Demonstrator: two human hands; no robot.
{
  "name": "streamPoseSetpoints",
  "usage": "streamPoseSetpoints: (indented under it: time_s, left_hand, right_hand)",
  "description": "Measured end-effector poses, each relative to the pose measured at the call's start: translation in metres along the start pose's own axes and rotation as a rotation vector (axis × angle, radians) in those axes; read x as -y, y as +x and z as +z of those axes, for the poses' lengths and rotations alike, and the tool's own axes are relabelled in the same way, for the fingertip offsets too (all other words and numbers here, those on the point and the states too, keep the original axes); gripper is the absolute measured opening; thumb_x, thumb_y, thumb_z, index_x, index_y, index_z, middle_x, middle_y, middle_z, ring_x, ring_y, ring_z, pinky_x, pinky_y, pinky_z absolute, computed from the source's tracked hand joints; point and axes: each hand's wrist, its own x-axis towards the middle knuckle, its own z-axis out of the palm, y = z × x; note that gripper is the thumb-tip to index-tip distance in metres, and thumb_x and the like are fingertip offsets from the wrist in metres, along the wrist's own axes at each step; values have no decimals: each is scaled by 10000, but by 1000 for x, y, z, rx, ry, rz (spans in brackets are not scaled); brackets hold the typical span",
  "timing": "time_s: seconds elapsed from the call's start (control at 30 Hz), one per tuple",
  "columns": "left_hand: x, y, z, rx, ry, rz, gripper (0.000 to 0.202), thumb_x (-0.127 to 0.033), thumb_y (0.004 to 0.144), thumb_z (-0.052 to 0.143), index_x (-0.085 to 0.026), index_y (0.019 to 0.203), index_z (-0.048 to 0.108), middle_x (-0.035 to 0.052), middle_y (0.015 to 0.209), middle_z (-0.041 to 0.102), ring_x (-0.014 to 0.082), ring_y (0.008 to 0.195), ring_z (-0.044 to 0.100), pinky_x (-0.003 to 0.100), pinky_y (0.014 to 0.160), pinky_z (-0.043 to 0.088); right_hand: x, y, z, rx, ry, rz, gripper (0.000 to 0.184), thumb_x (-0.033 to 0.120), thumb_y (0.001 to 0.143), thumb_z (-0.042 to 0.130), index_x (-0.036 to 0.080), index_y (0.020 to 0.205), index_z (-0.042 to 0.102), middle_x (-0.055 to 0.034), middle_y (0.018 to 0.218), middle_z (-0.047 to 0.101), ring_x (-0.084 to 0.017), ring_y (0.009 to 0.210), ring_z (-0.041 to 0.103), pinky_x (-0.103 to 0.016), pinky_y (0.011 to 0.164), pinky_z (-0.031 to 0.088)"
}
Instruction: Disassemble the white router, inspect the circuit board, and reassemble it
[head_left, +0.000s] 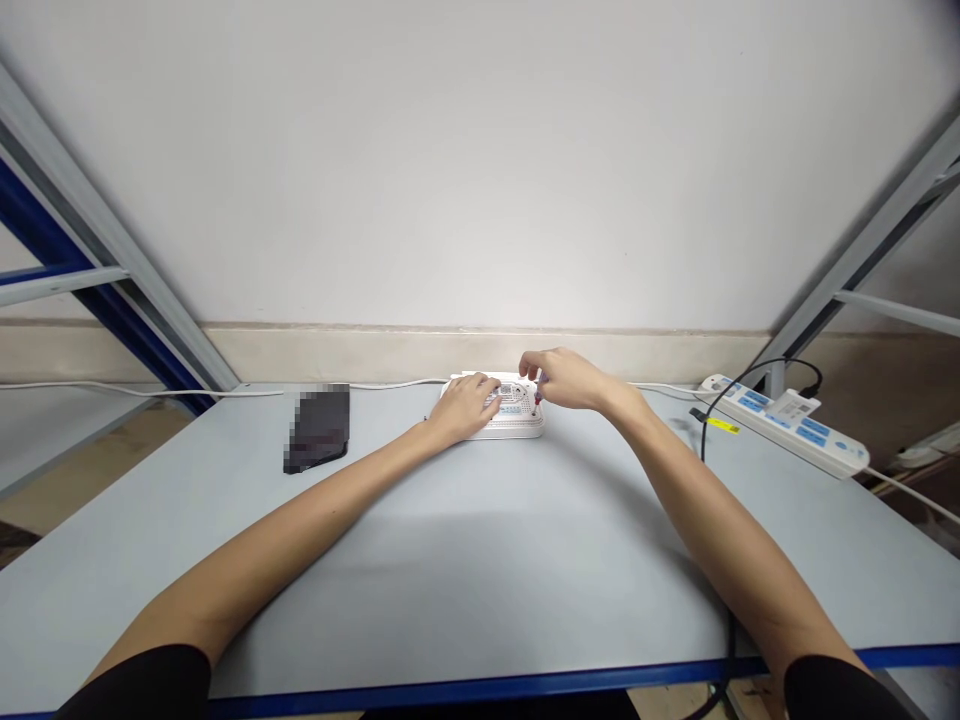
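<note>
A flat white device [517, 412] with a label and small vent holes on its upturned side lies near the far edge of the grey table [480, 540]. My left hand [466, 403] rests on its left part, fingers curled over it. My right hand [564, 378] hovers over its right corner, pinching a small thin tool [538, 396] with a dark tip that points down at the device.
A dark flat object [319, 428] lies to the left of the device. A white power strip [784, 424] with blue sockets sits at the right, with a black cable [709, 440] plugged in. A white cable [187, 391] runs along the wall. Metal shelf frames stand on both sides.
</note>
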Motion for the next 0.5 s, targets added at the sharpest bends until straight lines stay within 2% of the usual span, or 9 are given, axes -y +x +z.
streamPoseSetpoints:
  time_s: [0.13, 0.23, 0.3, 0.4, 0.5]
  left_hand:
    - [0, 1, 0, 4, 0, -4, 284, -346, 945, 417, -228, 1150, 574, 76, 1121, 608, 240, 1046, 579, 404, 936, 431]
    - [0, 1, 0, 5, -3, -5, 289, -350, 947, 413, -225, 1151, 574, 76, 1122, 608, 240, 1049, 578, 402, 932, 433]
    - [0, 1, 0, 5, -5, -6, 291, -353, 948, 413, -224, 1153, 575, 77, 1127, 608, 240, 1054, 578, 400, 933, 434]
    - [0, 0, 0, 4, -7, -6, 291, -352, 947, 415, -229, 1156, 576, 77, 1127, 608, 238, 1058, 578, 401, 937, 435]
    - [-1, 0, -1, 3, -6, -3, 289, -352, 946, 415, -234, 1156, 576, 73, 1116, 611, 235, 1052, 580, 402, 941, 435]
  right_hand:
    - [-1, 1, 3, 12, -7, 31, 283, 83, 871, 400, 170, 1041, 610, -48, 739, 694, -173, 784, 629, -222, 638, 375]
    - [-4, 2, 3, 5, -27, -38, 386, 24, 801, 454, 180, 1129, 583, -52, 855, 701, -167, 826, 621, -213, 655, 377]
    - [-6, 2, 3, 13, -20, -76, 405, 18, 773, 483, 186, 1126, 590, -61, 952, 697, -166, 847, 618, -211, 662, 383]
    - [-8, 2, 3, 40, 25, -38, 289, 75, 833, 464, 179, 1051, 624, -55, 846, 708, -172, 841, 628, -213, 652, 394]
    - [-7, 3, 4, 45, 59, -11, 276, 92, 874, 424, 171, 1047, 625, -46, 796, 705, -150, 744, 638, -214, 659, 401]
